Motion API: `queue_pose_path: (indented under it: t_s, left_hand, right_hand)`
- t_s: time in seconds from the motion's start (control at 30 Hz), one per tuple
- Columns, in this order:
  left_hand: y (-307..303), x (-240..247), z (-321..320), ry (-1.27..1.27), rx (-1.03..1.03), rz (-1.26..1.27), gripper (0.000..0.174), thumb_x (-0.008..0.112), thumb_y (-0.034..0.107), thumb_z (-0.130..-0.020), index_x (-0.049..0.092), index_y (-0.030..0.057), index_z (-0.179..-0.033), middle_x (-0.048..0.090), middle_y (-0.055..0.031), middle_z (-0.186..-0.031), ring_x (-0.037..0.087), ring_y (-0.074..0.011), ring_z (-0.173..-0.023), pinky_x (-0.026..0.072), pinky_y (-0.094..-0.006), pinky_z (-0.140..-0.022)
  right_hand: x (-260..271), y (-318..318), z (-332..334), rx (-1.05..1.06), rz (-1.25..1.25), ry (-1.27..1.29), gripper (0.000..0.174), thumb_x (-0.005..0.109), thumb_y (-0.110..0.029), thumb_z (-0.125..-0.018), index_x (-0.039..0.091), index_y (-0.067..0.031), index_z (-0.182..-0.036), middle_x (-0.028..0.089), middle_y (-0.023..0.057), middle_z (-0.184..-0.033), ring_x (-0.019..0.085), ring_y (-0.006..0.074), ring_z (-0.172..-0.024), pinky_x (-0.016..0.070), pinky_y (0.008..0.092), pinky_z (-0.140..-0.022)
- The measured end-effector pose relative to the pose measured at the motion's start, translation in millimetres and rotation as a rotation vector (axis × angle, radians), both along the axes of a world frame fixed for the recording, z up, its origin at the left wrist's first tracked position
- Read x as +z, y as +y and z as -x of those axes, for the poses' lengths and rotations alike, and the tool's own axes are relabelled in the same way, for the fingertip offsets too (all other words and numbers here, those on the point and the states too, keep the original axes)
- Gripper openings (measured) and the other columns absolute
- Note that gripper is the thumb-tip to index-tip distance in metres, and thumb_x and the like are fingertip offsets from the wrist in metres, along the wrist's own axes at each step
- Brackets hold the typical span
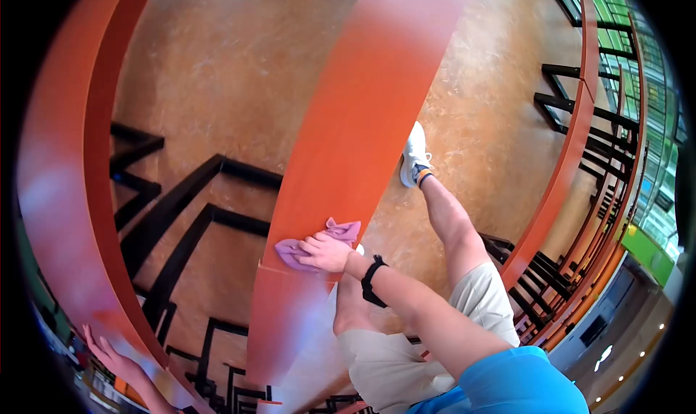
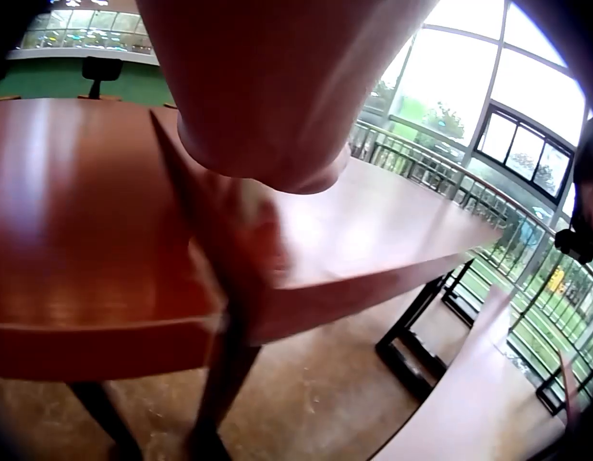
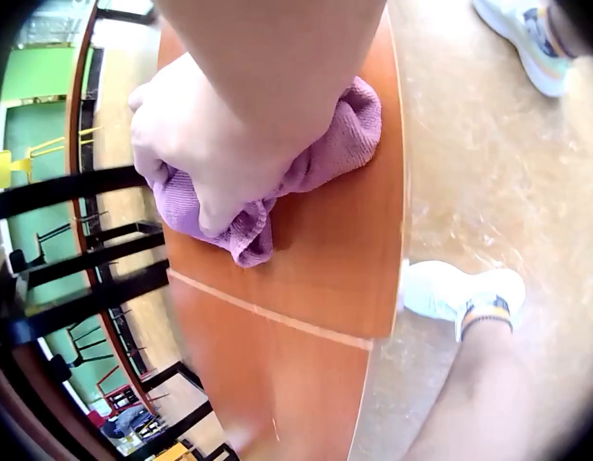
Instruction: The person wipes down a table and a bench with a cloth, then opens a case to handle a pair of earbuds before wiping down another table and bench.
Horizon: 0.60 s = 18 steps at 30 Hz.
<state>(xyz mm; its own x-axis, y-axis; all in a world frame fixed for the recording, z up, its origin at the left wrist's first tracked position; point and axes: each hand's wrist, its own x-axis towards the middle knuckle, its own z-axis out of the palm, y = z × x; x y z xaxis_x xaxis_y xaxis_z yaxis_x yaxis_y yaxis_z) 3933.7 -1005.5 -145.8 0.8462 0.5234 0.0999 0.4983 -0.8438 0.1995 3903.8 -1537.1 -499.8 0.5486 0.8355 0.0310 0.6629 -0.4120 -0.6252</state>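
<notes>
A crumpled purple cloth lies on a long orange-red bench, close to a seam across its top. My right hand holds the cloth against the surface, fingers curled over it. In the right wrist view the cloth bunches out on both sides of the right hand. At the lower left, my left hand is at the edge of the red table, fingers extended and holding nothing. The left wrist view shows mostly the forearm side, over the tabletop.
Black metal legs stand between table and bench. A foot in a white shoe is on the floor beside the bench. More benches and tables line the right side. Railings and windows appear in the left wrist view.
</notes>
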Motion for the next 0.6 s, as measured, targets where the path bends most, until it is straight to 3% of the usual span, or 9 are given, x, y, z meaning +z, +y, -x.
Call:
queue_pose_path:
  t_s: [0.1,0.17,0.23,0.33,0.4,0.47,0.53,0.57,0.6]
  left_hand:
    - [-127.1,2.7,-110.6,0.045,-0.178,0.029,0.056,0.042,0.033,-0.111,0.045,0.0003,-0.157,0.045,-0.0162,-0.163,0.038,-0.033,-0.153,0.0226,-0.0449,-0.128]
    - [-160.7,-12.4,-164.3,-0.002,-0.252,0.091,0.06,0.042,0.036,-0.11,0.042,0.0005,-0.159,0.043,-0.0162,-0.165,0.035,-0.0323,-0.155,0.0199,-0.0449,-0.129]
    - [-183.0,-23.2,-212.5,-0.036,-0.226,0.173,0.068,0.041,0.043,-0.109,0.037,0.0003,-0.162,0.038,-0.0163,-0.168,0.031,-0.0312,-0.157,0.0173,-0.0451,-0.13]
    - [-189.5,-21.1,-239.5,0.0,-0.148,0.134,0.066,0.038,0.04,-0.111,0.034,-0.001,-0.163,0.034,-0.0162,-0.17,0.026,-0.0299,-0.159,0.0158,-0.0438,-0.13]
    - [-196.1,-15.1,-241.6,0.055,-0.101,0.103,0.069,0.04,0.044,-0.11,0.034,0.0004,-0.163,0.032,-0.0152,-0.17,0.026,-0.0293,-0.159,0.0158,-0.0444,-0.13]
    - [-204.2,-15.4,-242.1,0.022,-0.065,0.133,0.07,0.04,0.046,-0.109,0.035,0.0009,-0.163,0.033,-0.0143,-0.17,0.027,-0.0292,-0.159,0.0156,-0.0443,-0.13]
    - [-208.3,-15.2,-239.3,0.011,-0.051,0.103,0.071,0.04,0.047,-0.109,0.035,0.0012,-0.163,0.034,-0.0139,-0.17,0.027,-0.0289,-0.159,0.0149,-0.0443,-0.13]
    - [-206.5,-16.2,-241.1,0.015,-0.047,0.089,0.071,0.04,0.047,-0.109,0.035,0.0014,-0.163,0.034,-0.0136,-0.17,0.027,-0.0288,-0.159,0.0146,-0.0443,-0.13]
    - [-202.5,-16.9,-242.7,-0.015,-0.063,0.105,0.071,0.04,0.047,-0.109,0.035,0.0015,-0.163,0.035,-0.0136,-0.169,0.027,-0.0288,-0.159,0.0144,-0.0442,-0.13]
  right_hand:
    - [-0.3,-44.5,-106.7,-0.066,-0.044,0.031,0.067,0.087,-0.044,-0.069,0.066,-0.014,-0.126,0.058,0.0086,-0.12,0.06,0.0262,-0.108,0.0477,0.0409,-0.091]
    - [6.3,-83.4,-205.8,-0.18,-0.07,0.003,0.064,0.083,-0.042,-0.074,0.067,-0.0111,-0.128,0.059,0.0103,-0.119,0.06,0.0272,-0.105,0.048,0.0418,-0.089]
    - [-4.2,-121.8,-304.5,-0.363,-0.135,-0.132,0.06,0.079,-0.038,-0.078,0.067,-0.0113,-0.131,0.059,0.0115,-0.117,0.06,0.0292,-0.103,0.0486,0.0439,-0.088]
    - [-16.6,-174.2,-449.5,-0.592,-0.223,-0.24,0.044,0.085,-0.036,-0.074,0.074,-0.0133,-0.111,0.062,0.0151,-0.118,0.063,0.0369,-0.107,0.052,0.0495,-0.09]
    - [-9.6,-222.3,-540.0,-0.707,-0.152,-0.361,0.041,0.087,-0.035,-0.074,0.075,-0.0147,-0.107,0.064,0.0148,-0.115,0.063,0.038,-0.107,0.0521,0.0508,-0.089]
    - [-16.5,-276.9,-618.5,-0.885,-0.052,-0.476,0.047,0.086,-0.038,-0.069,0.076,-0.023,-0.113,0.065,0.0123,-0.116,0.064,0.0363,-0.104,0.0526,0.0509,-0.087]
    - [-9.0,-342.6,-683.8,-1.04,0.067,-0.286,0.062,0.082,-0.038,-0.085,0.062,-0.0215,-0.141,0.065,0.0233,-0.123,0.066,0.0445,-0.108,0.0563,0.053,-0.089]
    - [-10.0,-375.5,-703.9,-1.152,0.288,-0.327,0.068,0.079,-0.043,-0.089,0.054,-0.023,-0.149,0.062,0.0257,-0.129,0.066,0.0457,-0.113,0.0562,0.053,-0.093]
    - [-13.1,-405.6,-717.2,-1.197,0.191,-0.393,0.066,0.077,-0.048,-0.091,0.056,-0.021,-0.148,0.06,0.0264,-0.132,0.065,0.0457,-0.113,0.0559,0.0523,-0.095]
